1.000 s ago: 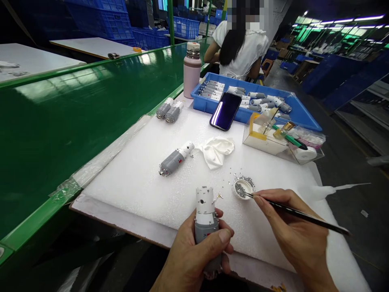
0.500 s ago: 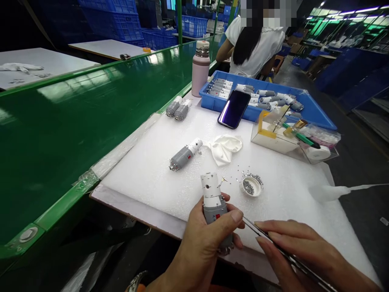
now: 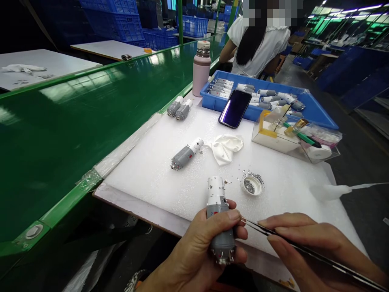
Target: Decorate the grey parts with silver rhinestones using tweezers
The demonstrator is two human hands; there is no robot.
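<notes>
Two hands are working close together: the left hand [image 3: 200, 247] is wrapping around the grey barrel [image 3: 221, 241] of a rigid-looking cylindrical part, upright above a white foam pad [image 3: 146, 190], while the right hand [image 3: 304, 239] is pinching black tweezers [image 3: 255, 227] beside it. The smooth barrel seems the surest hold, sparing the white end [image 3: 215, 188].

No text can be read; the red label [image 3: 215, 213] on the grey motor [image 3: 221, 239] seems too blurred (and tiny) to make out.
</notes>
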